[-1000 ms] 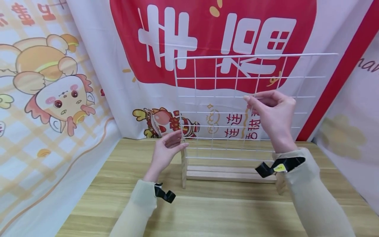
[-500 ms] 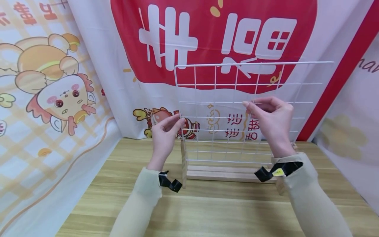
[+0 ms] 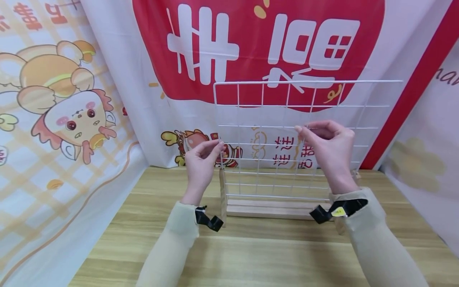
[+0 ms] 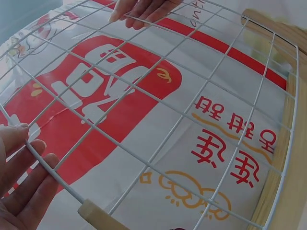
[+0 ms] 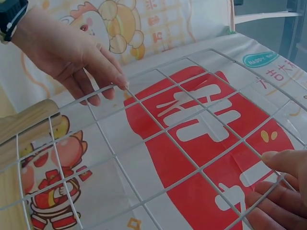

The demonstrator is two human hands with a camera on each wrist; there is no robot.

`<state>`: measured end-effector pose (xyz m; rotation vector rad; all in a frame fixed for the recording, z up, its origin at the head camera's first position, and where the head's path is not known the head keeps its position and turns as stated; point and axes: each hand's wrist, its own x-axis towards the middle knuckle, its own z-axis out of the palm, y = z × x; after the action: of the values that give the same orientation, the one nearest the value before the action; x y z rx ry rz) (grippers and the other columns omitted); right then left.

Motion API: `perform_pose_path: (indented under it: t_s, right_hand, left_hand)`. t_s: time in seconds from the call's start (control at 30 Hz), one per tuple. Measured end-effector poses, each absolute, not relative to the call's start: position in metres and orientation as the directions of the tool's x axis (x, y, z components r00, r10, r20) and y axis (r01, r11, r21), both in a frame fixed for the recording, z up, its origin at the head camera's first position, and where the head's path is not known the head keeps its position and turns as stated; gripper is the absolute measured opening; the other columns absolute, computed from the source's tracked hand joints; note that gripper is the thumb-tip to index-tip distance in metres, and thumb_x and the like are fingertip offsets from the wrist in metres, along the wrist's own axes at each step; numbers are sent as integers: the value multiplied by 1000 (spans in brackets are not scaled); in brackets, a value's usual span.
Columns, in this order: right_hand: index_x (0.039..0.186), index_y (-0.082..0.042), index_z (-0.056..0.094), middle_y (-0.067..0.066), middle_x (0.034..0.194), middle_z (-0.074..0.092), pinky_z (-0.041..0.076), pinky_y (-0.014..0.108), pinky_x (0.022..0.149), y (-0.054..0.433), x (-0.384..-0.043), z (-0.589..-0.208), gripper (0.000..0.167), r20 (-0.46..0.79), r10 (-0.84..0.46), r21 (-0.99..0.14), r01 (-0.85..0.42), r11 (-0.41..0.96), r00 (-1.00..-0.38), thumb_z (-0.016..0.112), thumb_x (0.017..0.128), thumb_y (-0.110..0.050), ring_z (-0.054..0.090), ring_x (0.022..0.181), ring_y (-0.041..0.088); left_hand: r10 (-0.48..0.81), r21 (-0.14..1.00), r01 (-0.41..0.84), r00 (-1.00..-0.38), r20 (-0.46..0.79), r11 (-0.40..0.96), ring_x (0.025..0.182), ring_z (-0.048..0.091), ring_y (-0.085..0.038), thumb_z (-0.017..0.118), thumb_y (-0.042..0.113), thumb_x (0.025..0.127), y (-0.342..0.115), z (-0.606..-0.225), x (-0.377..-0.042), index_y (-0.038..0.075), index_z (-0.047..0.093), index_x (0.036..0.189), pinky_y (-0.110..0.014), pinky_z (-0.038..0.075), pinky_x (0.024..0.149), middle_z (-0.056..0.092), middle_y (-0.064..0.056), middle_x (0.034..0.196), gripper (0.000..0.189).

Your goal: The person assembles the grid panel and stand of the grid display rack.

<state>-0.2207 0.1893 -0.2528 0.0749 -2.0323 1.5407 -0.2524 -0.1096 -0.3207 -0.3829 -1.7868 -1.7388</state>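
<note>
A white wire grid panel (image 3: 272, 82) stands upright between the uprights of a wooden stand (image 3: 269, 210). My left hand (image 3: 200, 167) pinches the grid's left edge wire between thumb and fingers, above the left wooden post (image 3: 223, 195). With thumb and fingertips my right hand (image 3: 331, 147) holds wires inside the grid, right of its middle. In the left wrist view, the fingers of the left hand (image 4: 26, 187) lie behind the edge wire. The right wrist view has the right hand (image 5: 283, 191) at a wire crossing. My right forearm partly hides the stand's right end.
The stand rests on a wood-grain table (image 3: 258, 259). Behind it hangs a cloth printed with a red patch (image 3: 251, 52) and white characters. A cartoon-printed cloth (image 3: 64, 103) slopes along the left, and pale cloth (image 3: 423, 159) bounds the right.
The grid panel has come down between the stand's posts. My left hand has risen along the left edge and now pinches it. My right hand has lowered slightly with the grid.
</note>
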Motion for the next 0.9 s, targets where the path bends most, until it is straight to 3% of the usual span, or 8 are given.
perform_pose_path:
  t_s: [0.17, 0.37, 0.6, 0.73, 0.9]
  right_hand:
    - [127, -23, 73, -1, 114, 74, 55, 19, 84, 198, -212, -259, 52, 425, 272, -885, -333, 325, -864, 78, 85, -52, 70, 100, 14]
    - [130, -22, 72, 1, 116, 73, 55, 18, 82, 221, -199, -268, 47, 448, 299, -876, -346, 337, -843, 80, 88, -41, 72, 96, 10]
    - [128, -11, 72, -6, 107, 75, 55, 17, 76, 265, -189, -282, 48, 382, 375, -908, -268, 321, -845, 83, 87, -33, 73, 86, 5]
    - [129, -9, 71, -8, 105, 75, 53, 14, 77, 290, -179, -290, 49, 333, 383, -930, -234, 282, -862, 83, 87, -30, 73, 85, 5]
    - [125, -5, 73, -6, 100, 76, 54, 13, 75, 313, -171, -298, 46, 309, 411, -951, -279, 134, -858, 87, 83, -20, 74, 80, 7]
  left_hand:
    - [-210, 794, 599, -766, 607, 108, 82, 73, -23, 79, 28, 92, -107, -322, -252, 7, 78, 104, -39, 62, 73, 77, -5, 92, 25]
    - [-220, 794, 597, -764, 607, 114, 80, 73, -24, 78, 29, 92, -106, -325, -252, 7, 78, 102, -48, 61, 73, 76, -4, 91, 25]
    - [-229, 788, 605, -756, 614, 117, 79, 73, -26, 78, 28, 92, -106, -326, -251, 6, 78, 102, -32, 62, 68, 76, -6, 91, 24]
    - [-229, 782, 613, -750, 621, 113, 78, 73, -25, 77, 27, 93, -106, -326, -251, 5, 78, 102, -30, 61, 68, 76, -8, 91, 24]
    - [-231, 790, 601, -757, 611, 122, 79, 72, -33, 75, 13, 95, -101, -310, -235, -3, 75, 102, -27, 61, 67, 76, -12, 91, 17]
